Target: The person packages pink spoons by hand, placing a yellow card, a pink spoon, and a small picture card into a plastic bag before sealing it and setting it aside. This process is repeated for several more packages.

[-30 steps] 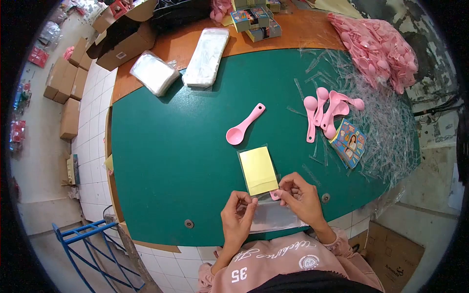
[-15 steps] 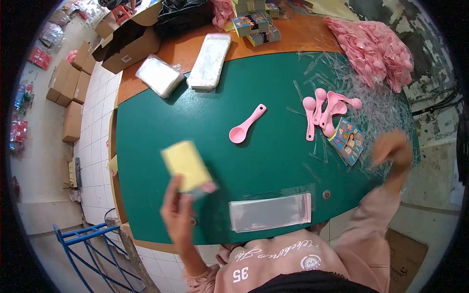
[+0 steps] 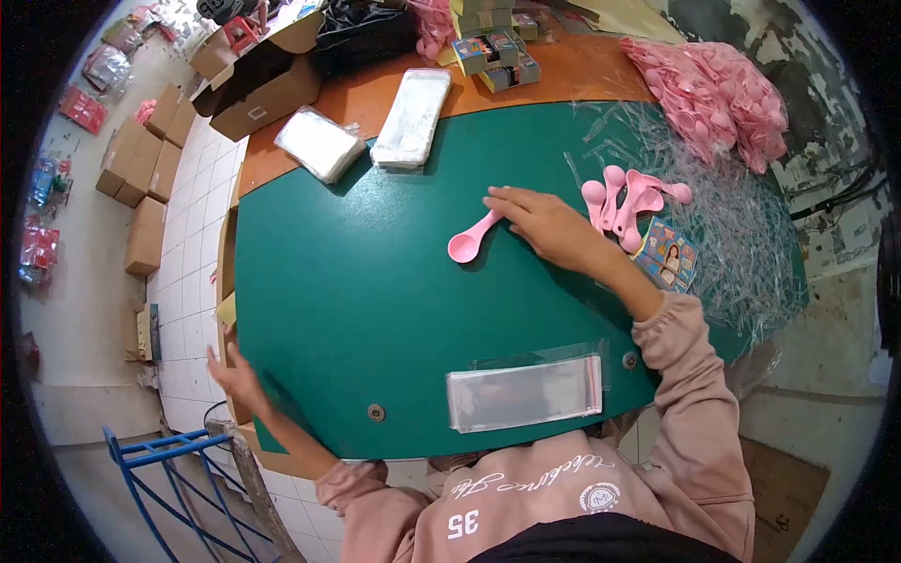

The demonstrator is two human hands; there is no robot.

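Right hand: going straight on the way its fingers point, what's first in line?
Probably the lone pink measuring spoon: its handle runs in under the right hand. Depth is unclear, so I can't tell whether they touch.

The pink sweatshirt [image 3: 527, 505] has gathered cuffs [image 3: 668, 317], white script [image 3: 540, 476], "35" [image 3: 462, 525] and an emblem [image 3: 599, 497]

1. The scoop [image 3: 464, 248] is of plain pink colour.
2. The bench [image 3: 357, 281] is dark green, and orange-brown at its far side.
3. The sweatshirt [image 3: 535, 483] is dusty pink with white lettering.
4. The printed cards [image 3: 668, 255] have multicoloured pictures on blue.
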